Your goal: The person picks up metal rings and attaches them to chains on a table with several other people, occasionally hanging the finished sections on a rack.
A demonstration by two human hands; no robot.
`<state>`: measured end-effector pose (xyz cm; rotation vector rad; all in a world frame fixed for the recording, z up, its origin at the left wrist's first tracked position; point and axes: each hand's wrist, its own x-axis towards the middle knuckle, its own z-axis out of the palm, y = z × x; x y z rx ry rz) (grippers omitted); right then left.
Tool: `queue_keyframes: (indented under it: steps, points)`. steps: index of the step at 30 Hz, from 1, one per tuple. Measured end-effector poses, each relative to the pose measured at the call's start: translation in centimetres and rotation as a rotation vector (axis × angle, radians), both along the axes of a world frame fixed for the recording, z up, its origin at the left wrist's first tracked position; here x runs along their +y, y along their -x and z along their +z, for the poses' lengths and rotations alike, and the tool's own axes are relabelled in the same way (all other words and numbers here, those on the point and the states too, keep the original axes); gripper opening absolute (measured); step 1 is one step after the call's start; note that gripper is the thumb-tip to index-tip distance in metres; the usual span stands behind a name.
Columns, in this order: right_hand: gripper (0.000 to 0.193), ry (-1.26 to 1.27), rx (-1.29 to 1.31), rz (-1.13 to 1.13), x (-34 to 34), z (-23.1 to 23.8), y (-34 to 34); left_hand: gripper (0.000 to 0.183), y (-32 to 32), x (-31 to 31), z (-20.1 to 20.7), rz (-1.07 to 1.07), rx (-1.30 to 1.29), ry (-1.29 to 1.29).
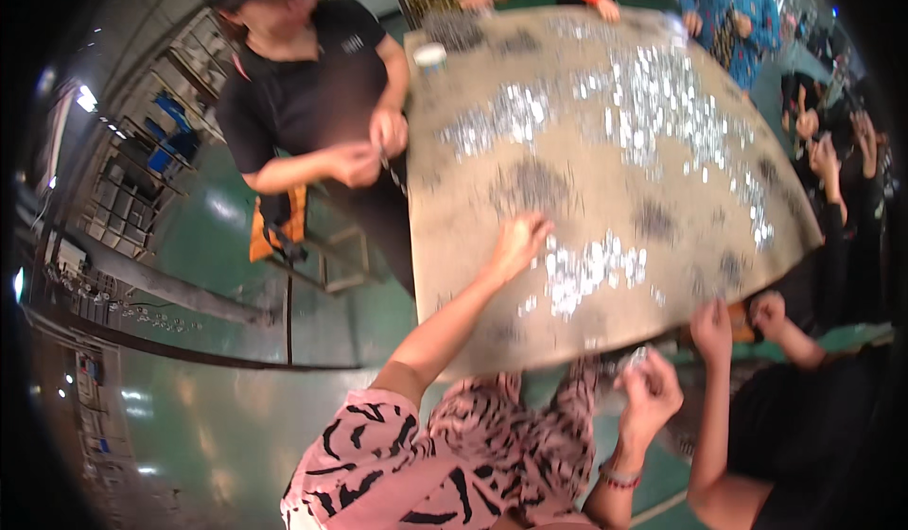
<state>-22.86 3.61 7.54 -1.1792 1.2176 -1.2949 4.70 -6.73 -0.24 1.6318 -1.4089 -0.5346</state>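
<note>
My left hand [522,243] reaches over the tan tabletop [463,289], its fingers drawn together at the near edge of a loose pile of thin dark metal pins [532,186]. Whether a pin is between those fingertips is too small to see. Just to the right of that hand lies a spread of small shiny silver metal pieces [591,273]. Close to my body, off the table's near edge, my right hand [653,396] is raised and pinches one small shiny metal piece [639,353] between thumb and fingers.
More silver pieces [662,104] and dark pin piles [654,218] cover the table. A round white container [429,55] stands at the far left corner. A co-worker in black [312,95] stands at the left; another [804,435] sits close on my right. Others work along the far and right sides.
</note>
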Motion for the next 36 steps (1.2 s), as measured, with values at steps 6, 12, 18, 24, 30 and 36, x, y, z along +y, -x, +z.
queue_keyframes:
  steps: [6,12,18,24,30,36]
  points:
    - [0.028,0.010,-0.174,0.056,-0.6,-0.3,-0.9,0.011,-2.7,-4.0,-3.6,-0.044,-0.531,-0.129]
    - [0.026,0.023,-0.160,0.066,-0.7,0.4,-0.5,0.019,-0.7,-4.0,-2.8,-0.128,-0.791,-0.129]
    - [0.029,0.068,-0.172,0.074,0.4,0.8,-0.3,0.022,-1.7,-4.3,-4.1,-0.030,-0.726,-0.078]
    - [0.028,0.082,-0.172,0.053,1.4,1.3,-0.3,0.022,-2.8,-3.6,-2.5,-0.204,-0.907,-0.163]
    - [0.019,0.176,0.088,-0.035,0.5,0.4,1.7,0.013,-5.8,-5.5,-0.7,-0.029,-1.064,0.082]
    - [0.023,0.170,-0.036,0.017,1.7,1.7,0.0,0.018,-9.4,-2.8,-1.3,-0.049,-1.166,-0.561]
